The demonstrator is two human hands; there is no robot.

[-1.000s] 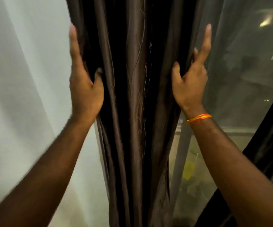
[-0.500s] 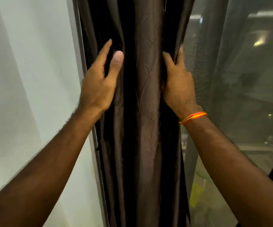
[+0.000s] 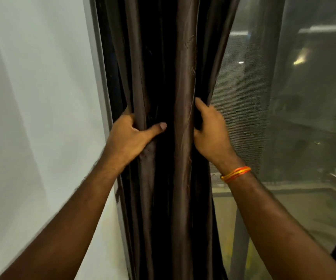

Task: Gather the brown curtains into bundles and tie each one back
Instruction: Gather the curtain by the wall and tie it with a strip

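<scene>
Brown curtain hangs in narrow vertical folds between white wall and mesh screen, against the grey window frame. Left hand grips the left folds, fingers tucked behind the cloth, thumb across the front. Right hand, orange wrist thread, clutches the right edge, fingers wrapped behind. Judgement: both hands squeeze inward to compact the bundle for tying. No tie-back visible. Screen sits just beside the right edge; fingers could snag it.
</scene>
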